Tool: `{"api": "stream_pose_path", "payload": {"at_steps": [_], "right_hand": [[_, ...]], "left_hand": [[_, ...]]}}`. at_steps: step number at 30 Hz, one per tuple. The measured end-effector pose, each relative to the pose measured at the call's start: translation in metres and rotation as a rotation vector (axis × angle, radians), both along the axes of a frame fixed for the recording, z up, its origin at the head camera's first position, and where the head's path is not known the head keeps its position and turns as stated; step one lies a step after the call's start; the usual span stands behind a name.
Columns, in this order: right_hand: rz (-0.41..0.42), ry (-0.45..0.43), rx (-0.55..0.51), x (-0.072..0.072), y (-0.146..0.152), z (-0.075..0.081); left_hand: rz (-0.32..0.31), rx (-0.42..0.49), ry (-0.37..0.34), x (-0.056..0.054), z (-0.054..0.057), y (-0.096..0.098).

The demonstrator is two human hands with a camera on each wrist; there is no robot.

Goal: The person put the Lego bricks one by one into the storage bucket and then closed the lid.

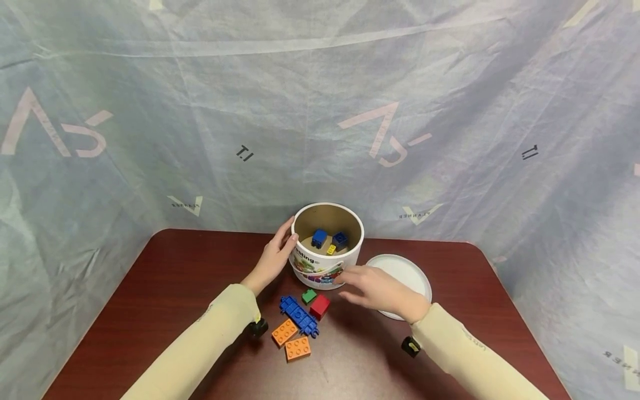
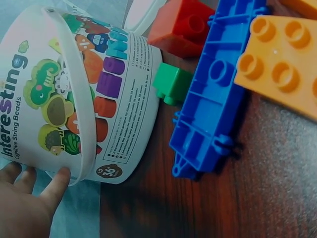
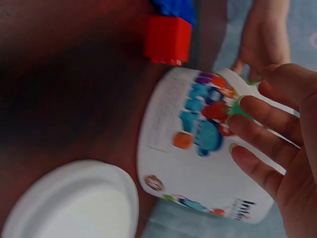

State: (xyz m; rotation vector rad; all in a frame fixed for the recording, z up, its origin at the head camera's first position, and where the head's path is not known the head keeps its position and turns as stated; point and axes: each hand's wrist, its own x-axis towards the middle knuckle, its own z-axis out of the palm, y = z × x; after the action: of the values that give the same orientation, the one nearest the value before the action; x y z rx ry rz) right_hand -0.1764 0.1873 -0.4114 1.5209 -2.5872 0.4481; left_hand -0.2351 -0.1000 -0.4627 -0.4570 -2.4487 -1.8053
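A white bucket (image 1: 325, 266) with printed pictures and a handle stands at the table's back. Inside it are two blue blocks (image 1: 319, 238) and a small yellow block (image 1: 331, 249). My left hand (image 1: 272, 258) touches the bucket's left side near the rim; in the left wrist view its fingers (image 2: 54, 191) lie extended against the wall. My right hand (image 1: 377, 289) hovers by the bucket's front right, fingers spread and holding nothing. Before the bucket lie a green block (image 1: 309, 296), a red block (image 1: 320, 306), a long blue piece (image 1: 299, 316) and two orange bricks (image 1: 285, 332).
A round white lid (image 1: 400, 272) lies right of the bucket, partly under my right forearm in the head view. The dark red table (image 1: 200, 266) ends at a grey printed sheet (image 1: 300, 111) hanging behind and at both sides.
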Motion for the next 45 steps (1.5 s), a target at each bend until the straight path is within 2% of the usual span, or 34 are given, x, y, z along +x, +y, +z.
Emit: {"api": "stream_pose_path", "payload": {"at_steps": [11, 16, 26, 29, 35, 36, 37, 42, 45], "right_hand": [[0.049, -0.052, 0.034, 0.0, -0.007, -0.035], [0.05, -0.066, 0.051, -0.001, -0.013, -0.043], [0.036, -0.053, 0.127, -0.005, -0.023, -0.054], [0.028, -0.063, 0.135, -0.005, -0.023, -0.058], [0.017, -0.096, 0.122, -0.006, -0.023, -0.059], [0.017, -0.1, 0.121, -0.006, -0.023, -0.058], [0.017, -0.103, 0.123, -0.006, -0.023, -0.058], [0.005, -0.121, 0.133, -0.005, -0.022, -0.057], [0.0, -0.121, 0.136, -0.005, -0.021, -0.058]], "left_hand": [[-0.018, -0.003, -0.018, 0.0, 0.0, -0.002], [-0.027, -0.001, -0.02, -0.002, 0.001, -0.004], [-0.057, 0.095, -0.073, -0.007, -0.001, -0.005], [-0.053, 0.096, -0.082, -0.007, -0.001, -0.005], [-0.056, 0.069, -0.077, 0.009, 0.024, -0.003], [-0.059, 0.069, -0.075, 0.01, 0.025, -0.003], [-0.06, 0.071, -0.07, 0.009, 0.024, -0.003], [-0.056, 0.081, -0.065, -0.007, 0.0, -0.005], [-0.058, 0.1, -0.062, -0.009, -0.004, -0.005]]}}
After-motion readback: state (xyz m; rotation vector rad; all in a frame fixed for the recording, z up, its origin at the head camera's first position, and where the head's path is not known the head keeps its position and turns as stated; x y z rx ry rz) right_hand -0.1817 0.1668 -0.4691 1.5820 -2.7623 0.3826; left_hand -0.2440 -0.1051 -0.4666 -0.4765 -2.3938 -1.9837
